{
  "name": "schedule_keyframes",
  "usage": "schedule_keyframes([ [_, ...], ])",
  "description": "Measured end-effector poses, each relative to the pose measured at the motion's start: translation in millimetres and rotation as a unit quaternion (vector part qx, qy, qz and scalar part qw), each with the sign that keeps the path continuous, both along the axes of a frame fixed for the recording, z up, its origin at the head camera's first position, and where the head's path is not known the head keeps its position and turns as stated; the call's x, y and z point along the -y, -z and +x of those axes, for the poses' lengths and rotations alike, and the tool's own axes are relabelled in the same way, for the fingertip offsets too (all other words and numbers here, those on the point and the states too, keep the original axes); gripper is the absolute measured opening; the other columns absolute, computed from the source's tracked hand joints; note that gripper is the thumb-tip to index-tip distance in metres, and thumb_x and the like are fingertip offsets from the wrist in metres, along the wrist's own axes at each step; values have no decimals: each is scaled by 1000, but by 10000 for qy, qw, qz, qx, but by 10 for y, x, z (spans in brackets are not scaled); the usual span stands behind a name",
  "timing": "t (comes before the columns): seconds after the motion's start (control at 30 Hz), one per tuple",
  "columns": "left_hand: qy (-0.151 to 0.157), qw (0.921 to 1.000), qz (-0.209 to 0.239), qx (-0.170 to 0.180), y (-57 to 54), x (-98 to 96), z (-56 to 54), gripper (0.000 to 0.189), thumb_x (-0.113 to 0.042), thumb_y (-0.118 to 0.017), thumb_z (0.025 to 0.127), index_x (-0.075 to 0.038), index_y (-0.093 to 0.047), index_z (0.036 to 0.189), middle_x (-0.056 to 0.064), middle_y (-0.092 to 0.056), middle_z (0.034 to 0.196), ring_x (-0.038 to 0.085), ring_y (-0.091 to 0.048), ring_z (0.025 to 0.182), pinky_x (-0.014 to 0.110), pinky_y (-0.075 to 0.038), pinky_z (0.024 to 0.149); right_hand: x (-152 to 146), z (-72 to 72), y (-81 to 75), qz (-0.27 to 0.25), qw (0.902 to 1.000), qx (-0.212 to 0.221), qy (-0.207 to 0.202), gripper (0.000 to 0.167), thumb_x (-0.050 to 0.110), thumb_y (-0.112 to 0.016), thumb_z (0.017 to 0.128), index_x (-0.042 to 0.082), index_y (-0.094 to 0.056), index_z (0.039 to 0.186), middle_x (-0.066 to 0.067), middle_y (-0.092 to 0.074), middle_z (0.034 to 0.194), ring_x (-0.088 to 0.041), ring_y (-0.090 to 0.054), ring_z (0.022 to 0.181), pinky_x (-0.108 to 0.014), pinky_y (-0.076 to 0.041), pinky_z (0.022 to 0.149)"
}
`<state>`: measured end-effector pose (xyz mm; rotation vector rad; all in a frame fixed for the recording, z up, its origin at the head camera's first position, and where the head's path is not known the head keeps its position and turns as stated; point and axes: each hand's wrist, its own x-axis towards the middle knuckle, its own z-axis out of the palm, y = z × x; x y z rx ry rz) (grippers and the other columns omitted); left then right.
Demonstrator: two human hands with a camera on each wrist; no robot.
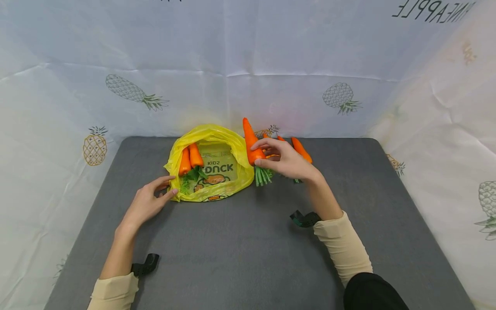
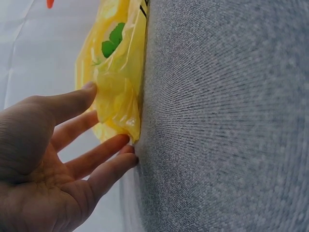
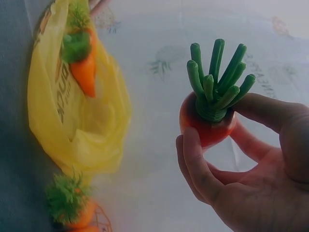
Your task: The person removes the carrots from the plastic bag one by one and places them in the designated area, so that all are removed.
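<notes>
My right hand (image 1: 284, 159) holds a carrot (image 1: 252, 144) with cut green stalks, thumb and fingers round its thick top end. Its tip points up and away, just right of a yellow plastic bag (image 1: 242, 178). The bag lies with its mouth wide, and two carrots (image 1: 190, 158) with leafy tops show inside. At the bag's left side, my left hand (image 1: 145, 202) rests its fingertips on the plastic. In the left wrist view, the thumb and spread fingers touch the yellow bag (image 2: 116, 96).
Behind my right hand lie more carrots (image 1: 301, 150) near the table's far edge. In the right wrist view, a feathery carrot top (image 3: 66, 198) sits beside the bag. A white pineapple-print sheet (image 1: 248, 103) hangs behind the grey table (image 1: 232, 258).
</notes>
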<state>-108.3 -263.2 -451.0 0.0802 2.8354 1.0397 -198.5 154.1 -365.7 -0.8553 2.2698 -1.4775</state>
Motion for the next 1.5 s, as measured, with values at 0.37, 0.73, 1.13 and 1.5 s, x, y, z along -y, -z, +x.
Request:
schedule_keyframes([
  [0.37, 14, 10000, 28, -13, 2, 8, 5, 57, -37, -66, 110, -8, -54, 158, 33, -59, 154, 54, -61, 138, 72, -51, 107, -399, -42, -48, 364, 9970, -289, 614, 35, 17, -72, 106, 13, -65, 140, -8, -67, 142, -29, -63, 134, -47, -54, 106],
  [0.73, -3, 10000, 16, 14, 5, 10, 16, 57, -37, -65, 110, -8, -54, 158, 33, -59, 154, 53, -60, 138, 71, -52, 107, -746, -63, -10, 672, 9907, -64, 1184, 36, 20, -70, 108, 12, -64, 142, -10, -65, 146, -31, -62, 135, -36, -54, 105],
  [1.13, -7, 10000, 4, 11, -3, 4, 4, 57, -38, -65, 110, -8, -55, 158, 33, -58, 155, 53, -61, 139, 71, -53, 106, -1135, -92, 51, 890, 9805, 34, 1751, 39, 22, -70, 108, 13, -63, 145, -9, -64, 149, -26, -62, 134, -21, -54, 98],
  [1.5, 7, 10000, 8, 27, -10, 0, 0, 57, -37, -66, 110, -8, -54, 159, 33, -58, 155, 54, -60, 139, 70, -54, 106, -1439, -199, 227, 1117, 9770, 206, 1805, 47, 26, -67, 110, 8, -56, 152, -18, -59, 155, -33, -56, 143, -21, -53, 98],
])
